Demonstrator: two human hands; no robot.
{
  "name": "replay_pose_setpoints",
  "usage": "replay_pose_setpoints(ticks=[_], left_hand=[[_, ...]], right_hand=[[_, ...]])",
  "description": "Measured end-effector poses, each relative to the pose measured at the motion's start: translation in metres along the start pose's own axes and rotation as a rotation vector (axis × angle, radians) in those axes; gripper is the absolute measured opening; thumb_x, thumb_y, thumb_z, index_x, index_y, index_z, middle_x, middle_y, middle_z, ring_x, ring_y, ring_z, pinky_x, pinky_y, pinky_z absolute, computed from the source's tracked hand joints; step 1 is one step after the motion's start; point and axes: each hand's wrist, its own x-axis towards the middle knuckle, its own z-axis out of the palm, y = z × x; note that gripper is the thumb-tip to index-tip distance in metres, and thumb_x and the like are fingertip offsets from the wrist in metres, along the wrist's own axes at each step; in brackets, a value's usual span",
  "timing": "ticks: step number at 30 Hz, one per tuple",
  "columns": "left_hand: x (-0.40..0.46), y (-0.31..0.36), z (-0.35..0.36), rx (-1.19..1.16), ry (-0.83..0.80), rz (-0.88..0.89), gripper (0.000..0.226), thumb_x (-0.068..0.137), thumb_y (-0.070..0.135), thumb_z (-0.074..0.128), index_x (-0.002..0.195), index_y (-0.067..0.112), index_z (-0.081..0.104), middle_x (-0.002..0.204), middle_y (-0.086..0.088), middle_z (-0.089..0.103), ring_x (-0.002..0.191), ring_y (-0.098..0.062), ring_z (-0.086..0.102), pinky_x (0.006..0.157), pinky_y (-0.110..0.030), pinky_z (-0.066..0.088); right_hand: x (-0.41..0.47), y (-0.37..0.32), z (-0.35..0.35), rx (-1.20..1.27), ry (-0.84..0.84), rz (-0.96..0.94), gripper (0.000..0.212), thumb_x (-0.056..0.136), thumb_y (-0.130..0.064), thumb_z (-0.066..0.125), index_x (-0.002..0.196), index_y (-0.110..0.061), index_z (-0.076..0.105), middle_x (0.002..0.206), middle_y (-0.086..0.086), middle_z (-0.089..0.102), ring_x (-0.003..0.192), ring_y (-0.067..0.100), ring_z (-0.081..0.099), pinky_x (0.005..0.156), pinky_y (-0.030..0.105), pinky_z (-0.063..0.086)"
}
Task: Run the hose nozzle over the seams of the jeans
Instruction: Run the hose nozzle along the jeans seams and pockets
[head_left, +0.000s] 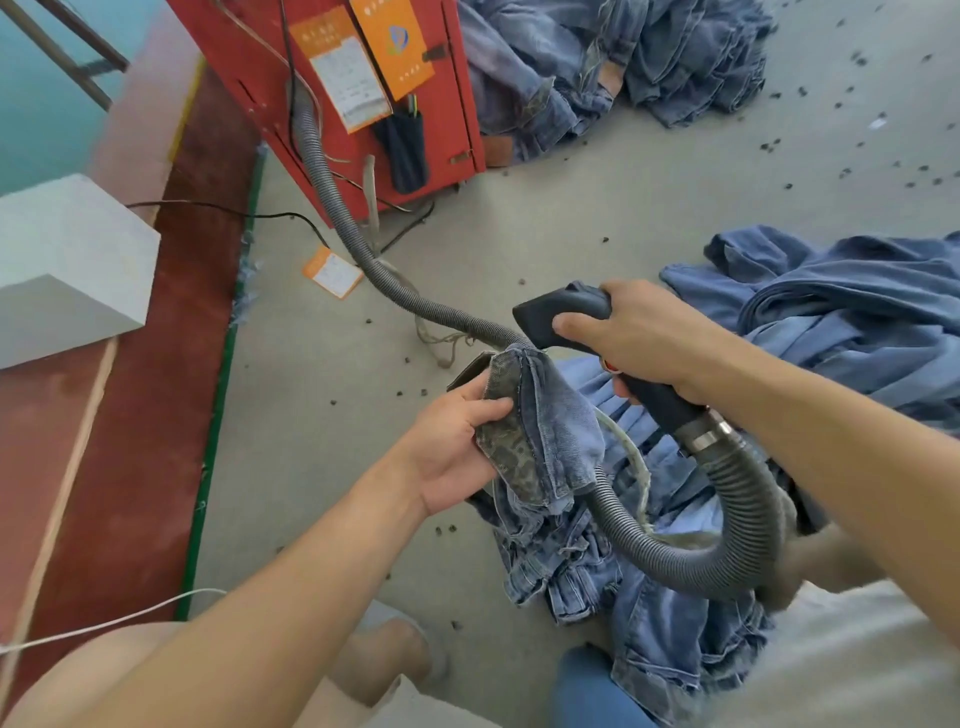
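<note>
While the left hand (457, 441) grips a bunched fold of the jeans (540, 441) just below the middle of the view, thumb lying across the top of the fold and the other fingers curled under the cloth out of sight, the right hand (644, 343) wraps around the handle of the black nozzle (550, 317), thumb along the near side and the remaining fingers closed over the far side. The mouth of the nozzle points toward nine o'clock and sits just above the fold, at about one o'clock from the left hand; whether it touches the cloth cannot be told. The stitched seam runs over the top of the fold and down toward six o'clock, so the step probably goes best if the person tips the nozzle mouth down onto that ridge and draws it along the stitching while the left hand keeps the cloth taut. The grey hose (727, 540) loops below the right wrist toward five o'clock and climbs away toward eleven o'clock to the red machine (441, 104); its slack looks enough for a full stroke, though the loop may drag on the denim beneath. The rest of the garment hangs to the floor (337, 441) at six o'clock, and more denim piles (857, 312) lie at three and one o'clock.
</note>
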Motion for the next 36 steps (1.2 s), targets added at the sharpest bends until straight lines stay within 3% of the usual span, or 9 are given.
replay_pose_setpoints(ticks=[4,6,9,14,19,25,30,33,36], left_hand=[[0.002,0.005,-0.002,-0.027,0.021,0.013,0.047,0.102,-0.005,0.038,0.133,0.014,0.067,0.132,-0.020,0.066,0.113,-0.033,0.068,0.093,-0.047,0.058],[0.001,0.007,-0.002,-0.046,0.003,0.025,0.049,0.101,-0.005,0.037,0.137,0.013,0.064,0.133,-0.021,0.065,0.113,-0.034,0.068,0.093,-0.047,0.058],[0.000,0.006,0.001,-0.031,-0.040,0.014,0.048,0.100,-0.004,0.038,0.136,0.013,0.064,0.132,-0.020,0.066,0.112,-0.034,0.069,0.091,-0.046,0.058],[0.001,0.006,0.000,-0.042,-0.031,0.025,0.046,0.101,-0.004,0.035,0.134,0.009,0.064,0.134,-0.022,0.064,0.115,-0.035,0.067,0.092,-0.047,0.058],[0.003,0.014,-0.004,-0.028,-0.023,0.057,0.059,0.091,-0.009,0.031,0.141,0.007,0.058,0.135,-0.025,0.062,0.115,-0.037,0.065,0.095,-0.051,0.057],[0.004,0.012,-0.003,-0.004,-0.012,0.060,0.061,0.083,-0.014,0.033,0.135,0.001,0.060,0.128,-0.026,0.063,0.108,-0.036,0.067,0.088,-0.048,0.059],[0.004,0.020,-0.002,-0.006,0.010,0.096,0.059,0.082,-0.011,0.037,0.138,-0.007,0.051,0.127,-0.027,0.062,0.111,-0.037,0.065,0.091,-0.048,0.059],[0.003,0.019,0.000,-0.007,-0.019,0.099,0.066,0.081,-0.017,0.030,0.143,-0.007,0.049,0.133,-0.029,0.059,0.117,-0.038,0.063,0.095,-0.048,0.057],[0.002,0.013,0.002,0.010,-0.051,0.068,0.066,0.081,-0.020,0.029,0.142,-0.004,0.051,0.136,-0.029,0.056,0.123,-0.040,0.057,0.103,-0.052,0.053]], right_hand=[[-0.009,0.008,-0.011,-0.009,-0.073,-0.029,0.029,0.093,-0.048,0.068,0.094,-0.020,0.061,0.049,-0.003,0.059,0.039,0.018,0.060,0.039,0.029,0.049],[-0.016,0.006,-0.007,-0.127,-0.143,-0.073,0.029,0.092,-0.052,0.068,0.091,-0.024,0.060,0.054,-0.001,0.064,0.038,0.016,0.061,0.038,0.028,0.048],[-0.012,0.000,0.006,-0.284,-0.056,-0.112,0.033,0.095,-0.054,0.063,0.098,-0.021,0.059,0.072,0.001,0.067,0.047,0.013,0.062,0.046,0.031,0.051],[-0.004,0.003,-0.004,-0.135,0.033,-0.024,0.034,0.096,-0.049,0.064,0.101,-0.016,0.058,0.073,0.007,0.066,0.053,0.027,0.067,0.059,0.047,0.062],[-0.014,0.006,0.007,-0.239,-0.126,-0.108,0.031,0.093,-0.054,0.066,0.095,-0.023,0.058,0.068,0.002,0.066,0.038,0.015,0.062,0.036,0.024,0.045],[0.001,0.004,0.007,-0.164,0.043,-0.050,0.035,0.098,-0.050,0.062,0.103,-0.016,0.057,0.080,0.007,0.067,0.057,0.026,0.067,0.059,0.042,0.059],[-0.019,0.009,0.003,-0.250,-0.186,-0.122,0.027,0.091,-0.055,0.066,0.091,-0.030,0.056,0.061,-0.002,0.064,0.039,0.013,0.062,0.037,0.026,0.045],[-0.011,0.004,0.017,-0.340,-0.084,-0.139,0.033,0.096,-0.055,0.062,0.099,-0.023,0.058,0.076,-0.001,0.065,0.055,0.014,0.061,0.051,0.029,0.043],[0.001,-0.001,0.016,-0.221,0.054,-0.077,0.039,0.099,-0.051,0.060,0.108,-0.014,0.056,0.088,0.008,0.068,0.073,0.027,0.066,0.063,0.037,0.051]])
